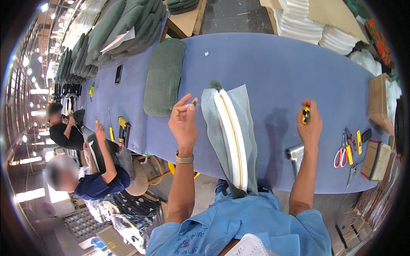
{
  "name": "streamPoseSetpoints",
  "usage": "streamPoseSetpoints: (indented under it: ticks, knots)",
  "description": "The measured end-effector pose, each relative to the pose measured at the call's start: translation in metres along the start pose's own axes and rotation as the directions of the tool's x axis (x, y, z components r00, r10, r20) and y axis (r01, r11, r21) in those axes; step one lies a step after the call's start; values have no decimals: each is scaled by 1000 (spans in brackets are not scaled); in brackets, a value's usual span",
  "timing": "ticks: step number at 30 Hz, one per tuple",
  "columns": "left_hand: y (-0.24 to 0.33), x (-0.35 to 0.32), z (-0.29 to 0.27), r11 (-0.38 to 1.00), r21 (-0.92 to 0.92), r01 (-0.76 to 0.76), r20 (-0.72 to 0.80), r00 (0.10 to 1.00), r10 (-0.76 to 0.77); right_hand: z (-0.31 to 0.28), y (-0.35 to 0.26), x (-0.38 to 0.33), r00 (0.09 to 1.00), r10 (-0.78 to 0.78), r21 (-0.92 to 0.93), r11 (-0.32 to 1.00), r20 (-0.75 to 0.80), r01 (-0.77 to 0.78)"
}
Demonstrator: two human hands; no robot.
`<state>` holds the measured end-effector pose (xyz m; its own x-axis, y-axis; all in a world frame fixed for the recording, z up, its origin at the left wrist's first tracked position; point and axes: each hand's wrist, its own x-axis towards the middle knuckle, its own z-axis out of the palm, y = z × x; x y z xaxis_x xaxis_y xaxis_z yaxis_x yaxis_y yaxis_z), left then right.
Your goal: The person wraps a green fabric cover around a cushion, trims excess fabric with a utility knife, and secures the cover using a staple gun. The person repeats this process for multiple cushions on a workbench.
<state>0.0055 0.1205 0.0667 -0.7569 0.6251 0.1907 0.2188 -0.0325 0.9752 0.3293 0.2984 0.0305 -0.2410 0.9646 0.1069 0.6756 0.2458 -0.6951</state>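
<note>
Between my arms a cushion piece [232,136] stands edge-up, its near end against my shirt. Its white padded edge has a yellowish strip along the middle, and loose grey-green fabric [212,128] spreads to both sides. Left of its far end is my left hand [183,126], raised and apart from it. Thumb and finger pinch a small dark green scrap [194,102]. My right hand [309,121], off to the right, is closed round a small yellow-and-black tool [306,115]; its kind is mostly hidden by the fingers. A silver staple gun [295,154] lies beside my right forearm.
A green cushion [164,79] lies flat on the blue table [256,51]. Red-handled scissors [341,155], a yellow cutter [359,142] and a box [376,160] are at right. Another staple gun [124,131], a phone [118,74] and stacked cushions [124,30] are at left, near two co-workers.
</note>
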Motion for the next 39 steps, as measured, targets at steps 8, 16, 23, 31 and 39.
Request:
streamPoseSetpoints:
  ticks: [8,16,23,31,39]
  knots:
    - [-22,-106,-85,980,-4,197,-303,934,-189,-1,39,-28,981,-56,17,998,187,54]
    - [-161,-324,-141,594,319,739,-508,662,-551,65,-65,-129,837,-145,246,969,527,13]
    - [-232,-377,-256,445,-147,883,-718,214,-662,81,-101,-150,848,-218,147,975,483,167]
    - [-298,-297,-383,705,-153,692,-690,436,-578,115,0,-91,922,4,-40,999,387,13]
    - [-146,-199,-371,697,-463,547,-229,686,-690,131,-194,-251,924,-194,-101,966,329,239]
